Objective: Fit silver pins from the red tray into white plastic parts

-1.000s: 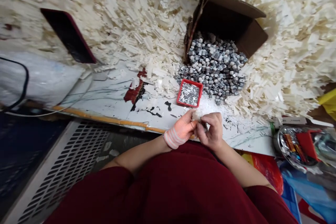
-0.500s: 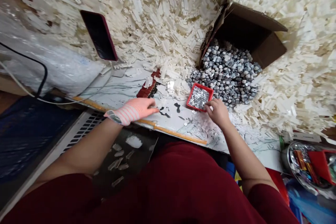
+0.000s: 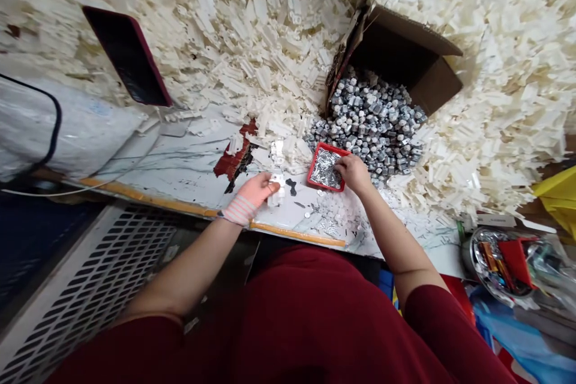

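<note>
My left hand (image 3: pixel 254 197), in a pink striped glove, is closed on a small white plastic part (image 3: pixel 276 190) just above the marble-patterned table. To its right, a red square tray (image 3: pixel 310 175) holds a heap of small shiny metal pins (image 3: pixel 324 169). My right hand (image 3: pixel 355 174) reaches over the tray's right side, fingertips pinched together among the pins. Whatever lies between those fingertips is hidden. Behind the tray spreads a pile of grey and white small cylindrical pieces (image 3: pixel 378 123), spilling from a cardboard box (image 3: pixel 436 84) on its side.
Heaped white plastic parts (image 3: pixel 270 30) cover the back of the table. A phone (image 3: pixel 128 57) leans at the left, near plastic wrapping (image 3: pixel 63 126). A metal bowl (image 3: pixel 472 264) of odds and ends stands at the right. Orange edging (image 3: pixel 297 235) runs along the front.
My left hand has moved from resting open over the table to gripping a white plastic part. My right fingers have gone further into the tray. The view has shifted to the right.
</note>
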Demonstrator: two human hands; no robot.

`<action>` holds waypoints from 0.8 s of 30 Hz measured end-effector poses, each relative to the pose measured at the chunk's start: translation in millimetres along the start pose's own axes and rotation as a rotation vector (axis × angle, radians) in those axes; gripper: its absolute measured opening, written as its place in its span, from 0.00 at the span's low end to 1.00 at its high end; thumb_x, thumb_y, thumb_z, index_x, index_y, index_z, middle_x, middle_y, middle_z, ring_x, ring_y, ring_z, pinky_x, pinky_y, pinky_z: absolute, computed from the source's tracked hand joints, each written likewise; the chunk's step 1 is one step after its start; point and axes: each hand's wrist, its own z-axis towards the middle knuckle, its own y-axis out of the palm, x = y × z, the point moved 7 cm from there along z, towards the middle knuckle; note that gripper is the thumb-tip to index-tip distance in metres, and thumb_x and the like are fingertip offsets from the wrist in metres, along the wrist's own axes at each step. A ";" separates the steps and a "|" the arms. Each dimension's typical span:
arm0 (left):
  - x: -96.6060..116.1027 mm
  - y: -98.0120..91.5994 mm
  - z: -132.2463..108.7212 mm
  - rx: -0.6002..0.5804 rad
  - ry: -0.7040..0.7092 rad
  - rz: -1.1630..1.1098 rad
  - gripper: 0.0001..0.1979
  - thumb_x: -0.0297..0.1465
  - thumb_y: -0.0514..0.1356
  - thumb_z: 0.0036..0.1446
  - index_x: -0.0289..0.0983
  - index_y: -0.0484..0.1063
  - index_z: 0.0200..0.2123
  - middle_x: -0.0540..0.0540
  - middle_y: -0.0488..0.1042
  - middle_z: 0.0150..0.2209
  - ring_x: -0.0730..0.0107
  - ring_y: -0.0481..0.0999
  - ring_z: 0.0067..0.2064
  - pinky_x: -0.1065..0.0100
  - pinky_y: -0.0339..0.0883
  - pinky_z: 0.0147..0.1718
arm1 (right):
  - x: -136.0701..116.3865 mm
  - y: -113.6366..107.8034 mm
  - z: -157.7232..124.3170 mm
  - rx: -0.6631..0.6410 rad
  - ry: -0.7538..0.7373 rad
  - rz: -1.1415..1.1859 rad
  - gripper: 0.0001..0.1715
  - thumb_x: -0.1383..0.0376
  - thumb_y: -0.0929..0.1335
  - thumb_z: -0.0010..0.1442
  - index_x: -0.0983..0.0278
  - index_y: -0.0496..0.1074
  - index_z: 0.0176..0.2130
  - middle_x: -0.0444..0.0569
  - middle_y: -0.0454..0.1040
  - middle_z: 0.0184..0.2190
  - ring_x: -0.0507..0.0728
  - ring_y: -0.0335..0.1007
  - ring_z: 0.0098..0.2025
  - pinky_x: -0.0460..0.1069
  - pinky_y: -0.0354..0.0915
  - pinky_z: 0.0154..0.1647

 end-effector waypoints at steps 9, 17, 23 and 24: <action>45.7 113.8 -5.2 -0.295 -0.124 -0.756 0.18 0.34 0.66 0.43 0.35 0.67 0.38 0.50 0.73 0.30 0.72 0.73 0.28 0.70 0.69 0.28 | 30.2 12.6 -18.2 0.069 0.252 1.000 0.17 0.56 0.73 0.46 0.64 0.77 0.34 0.46 0.77 0.32 0.52 0.70 0.33 0.51 0.68 0.39; 60.2 121.5 -8.7 -0.178 -0.055 -0.586 0.12 0.32 0.63 0.47 0.36 0.66 0.36 0.52 0.71 0.25 0.74 0.71 0.24 0.71 0.67 0.22 | 1.8 -1.3 -45.4 0.055 0.218 1.231 0.22 0.57 0.78 0.40 0.62 0.73 0.35 0.42 0.74 0.28 0.51 0.71 0.31 0.51 0.69 0.39; 68.4 117.3 -20.2 -0.169 -0.008 -0.488 0.12 0.33 0.63 0.46 0.36 0.66 0.35 0.54 0.70 0.22 0.74 0.70 0.23 0.74 0.61 0.21 | -12.3 -7.4 -55.9 0.080 0.126 1.118 0.20 0.57 0.75 0.46 0.61 0.69 0.36 0.42 0.73 0.27 0.52 0.71 0.30 0.51 0.69 0.37; 69.4 117.0 -21.9 -0.171 -0.006 -0.484 0.12 0.33 0.63 0.46 0.36 0.66 0.34 0.54 0.70 0.22 0.74 0.70 0.22 0.74 0.60 0.21 | -13.6 -9.2 -57.3 0.090 0.110 1.071 0.18 0.57 0.74 0.47 0.61 0.69 0.36 0.42 0.73 0.27 0.52 0.71 0.30 0.51 0.69 0.37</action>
